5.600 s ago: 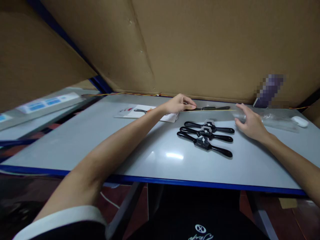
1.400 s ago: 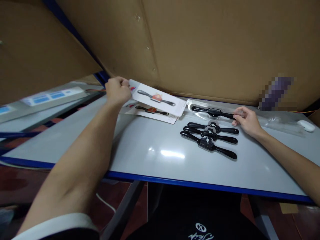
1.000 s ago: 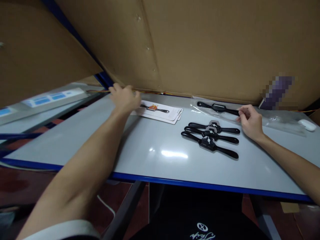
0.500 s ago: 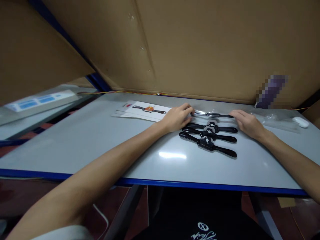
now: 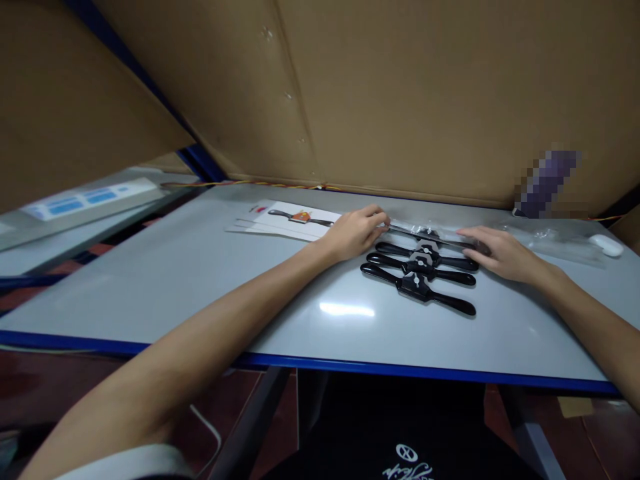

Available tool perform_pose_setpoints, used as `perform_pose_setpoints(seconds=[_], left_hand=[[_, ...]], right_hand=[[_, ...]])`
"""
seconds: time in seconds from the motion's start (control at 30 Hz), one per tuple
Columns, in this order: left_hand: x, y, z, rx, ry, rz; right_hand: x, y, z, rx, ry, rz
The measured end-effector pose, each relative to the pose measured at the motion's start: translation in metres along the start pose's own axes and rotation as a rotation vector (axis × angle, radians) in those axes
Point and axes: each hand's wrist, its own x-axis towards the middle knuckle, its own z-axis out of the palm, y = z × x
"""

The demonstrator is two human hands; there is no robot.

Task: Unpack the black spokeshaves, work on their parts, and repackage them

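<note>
Three black two-handled spokeshaves [image 5: 417,265] lie side by side on the grey table [image 5: 200,280]. Just behind them a fourth black spokeshave sits inside a clear plastic bag [image 5: 425,231]. My left hand [image 5: 356,232] pinches the bag's left end and my right hand [image 5: 497,252] holds its right end, so the bagged tool spans between both hands. A small stack of white printed cards [image 5: 287,220] showing a spokeshave lies to the left of my left hand.
More clear plastic bags [image 5: 555,239] and a white mouse-like object [image 5: 606,245] lie at the table's back right. Brown cardboard walls [image 5: 400,100] close the back and left. The table's blue front edge [image 5: 400,369] runs near my body.
My left hand lifted a card, laid it back on the stack, then crossed to the bag's left end. The bagged spokeshave now sits closer to the three loose ones.
</note>
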Motion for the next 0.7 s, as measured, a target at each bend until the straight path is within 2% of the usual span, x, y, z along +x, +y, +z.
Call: perform_pose_setpoints(seconds=[0.1,0.2,0.27,0.37,0.47,0.53,0.57,0.63,0.7], left_hand=[[-0.001,0.003,0.001,-0.025,0.054,-0.005],[0.002,0.007,0.0,-0.172,0.145,-0.044],[0.007,0.003,-0.002,-0.337,0.259,-0.155],[0.013,-0.013,-0.011,-0.573,0.444,-0.35],[0.009,-0.039,-0.024,-0.627,0.501,-0.511],[0.001,-0.054,-0.033,-0.424,0.465,-0.545],[-0.004,-0.061,-0.037,-0.273,0.401,-0.504],[-0.012,-0.072,-0.045,-0.059,0.189,-0.385],[-0.017,-0.078,-0.052,0.027,-0.009,-0.292]], right_hand=[[-0.001,-0.005,-0.002,0.006,-0.003,0.024],[-0.001,-0.009,-0.001,0.006,0.006,0.041],[0.0,-0.012,-0.002,-0.019,0.04,0.033],[0.0,-0.013,-0.014,-0.129,0.115,0.006],[-0.005,-0.004,-0.041,-0.289,0.16,0.03],[-0.013,0.009,-0.064,-0.411,0.137,0.115],[-0.019,0.017,-0.076,-0.465,0.121,0.181],[-0.034,0.039,-0.096,-0.559,0.027,0.361],[-0.051,0.065,-0.11,-0.627,-0.108,0.576]])
